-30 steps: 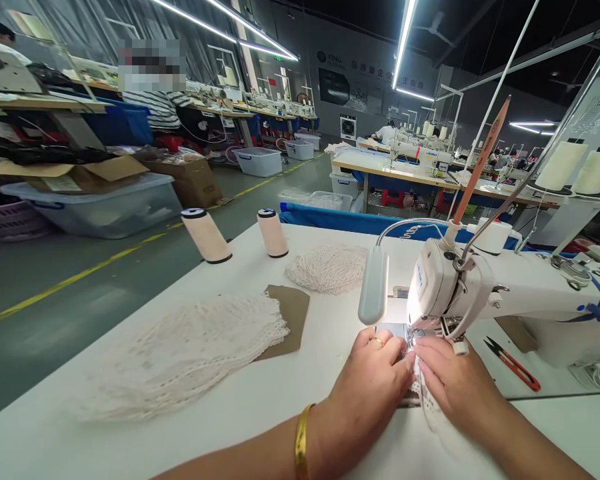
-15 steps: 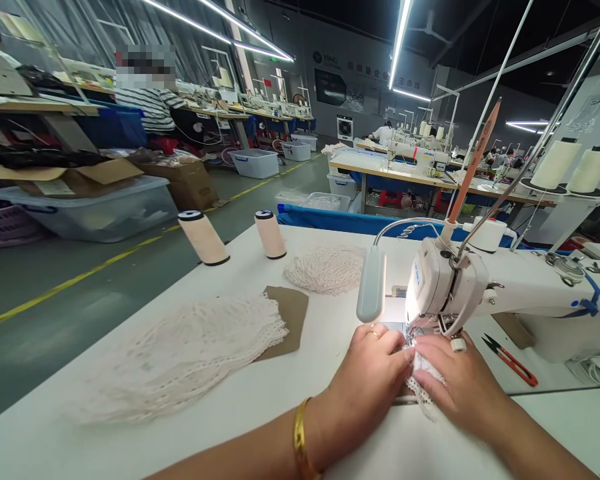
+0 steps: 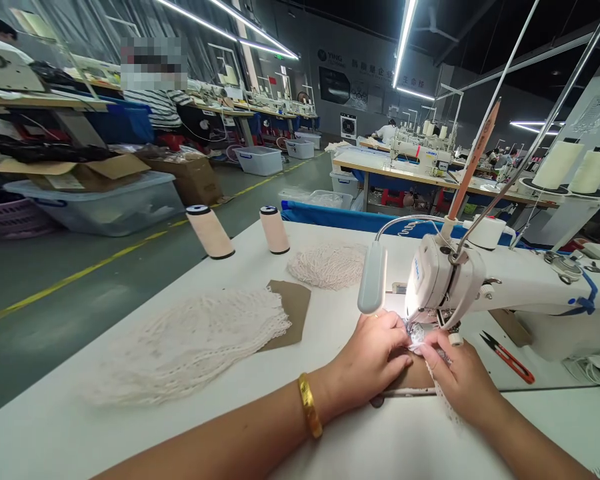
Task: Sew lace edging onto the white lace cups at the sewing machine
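Observation:
White lace trim [image 3: 416, 333] lies under the needle area of a white sewing machine [image 3: 445, 273], lit by a lamp. My left hand [image 3: 373, 353] is just left of the presser foot, its curled fingertips gripping the lace edge and its thumb low over the brown plate. On the other side, my right hand [image 3: 463, 373] pinches the lace between thumb and fingers, and a loose end hangs below it. The needle tip is hidden by the machine head and fingers. Red-handled thread snips [image 3: 509, 358] lie right of my right hand.
A pile of white lace [image 3: 190, 340] rests partly on brown card [image 3: 295, 313] at the left. Behind it are a second lace heap [image 3: 327, 265] and two peach thread cones [image 3: 211, 232]. A lamp [image 3: 373, 277] hangs beside the machine head. Another person [image 3: 155, 107] sits far left.
My right hand has moved slightly down and right with the lace, now in a pinch. My left thumb has come away from the right fingers, opening a gap between the hands.

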Demonstrator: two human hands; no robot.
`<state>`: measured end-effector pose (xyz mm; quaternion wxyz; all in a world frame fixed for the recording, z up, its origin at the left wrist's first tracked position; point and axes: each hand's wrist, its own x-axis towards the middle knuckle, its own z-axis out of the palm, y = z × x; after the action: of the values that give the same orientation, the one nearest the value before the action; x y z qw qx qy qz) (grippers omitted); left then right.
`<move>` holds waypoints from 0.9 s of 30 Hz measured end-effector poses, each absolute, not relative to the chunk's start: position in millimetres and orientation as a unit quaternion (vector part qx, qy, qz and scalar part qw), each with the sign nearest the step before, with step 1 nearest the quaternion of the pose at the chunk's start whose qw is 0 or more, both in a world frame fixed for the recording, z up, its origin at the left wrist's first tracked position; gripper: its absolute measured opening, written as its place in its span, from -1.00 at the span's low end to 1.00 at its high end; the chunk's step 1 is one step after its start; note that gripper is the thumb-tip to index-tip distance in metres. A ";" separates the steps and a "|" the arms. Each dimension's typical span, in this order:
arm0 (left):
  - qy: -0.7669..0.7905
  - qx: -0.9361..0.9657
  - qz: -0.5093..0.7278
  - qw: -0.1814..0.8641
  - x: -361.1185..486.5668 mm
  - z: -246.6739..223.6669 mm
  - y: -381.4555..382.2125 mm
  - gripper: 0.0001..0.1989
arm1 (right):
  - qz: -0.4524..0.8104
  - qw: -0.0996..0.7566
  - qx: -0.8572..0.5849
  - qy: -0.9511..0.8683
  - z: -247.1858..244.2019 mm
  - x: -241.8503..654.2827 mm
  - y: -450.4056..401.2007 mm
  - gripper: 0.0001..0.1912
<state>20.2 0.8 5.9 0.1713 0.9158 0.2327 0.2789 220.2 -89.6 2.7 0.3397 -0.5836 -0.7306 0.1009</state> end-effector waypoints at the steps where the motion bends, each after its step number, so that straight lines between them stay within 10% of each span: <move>1: 0.226 0.916 0.287 0.165 21.5 5.3 1.6 -0.92 | 0.098 0.338 -0.581 -0.734 2.4 220.2 -89.5 -0.71; 11: 0.122 0.940 0.308 0.086 5.8 5.0 -12.0 -0.78 | 0.047 0.177 -0.472 -0.862 15.7 224.2 -103.4 -0.81; 27: 0.119 0.943 0.309 0.040 8.3 3.0 -2.7 -0.82 | 0.045 0.202 -0.503 -0.839 6.6 227.8 -96.6 -0.90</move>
<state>8.3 -2.7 3.0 0.0404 0.9426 0.1191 0.3093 227.8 -96.6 6.6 0.2024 -0.5033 -0.8389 0.0453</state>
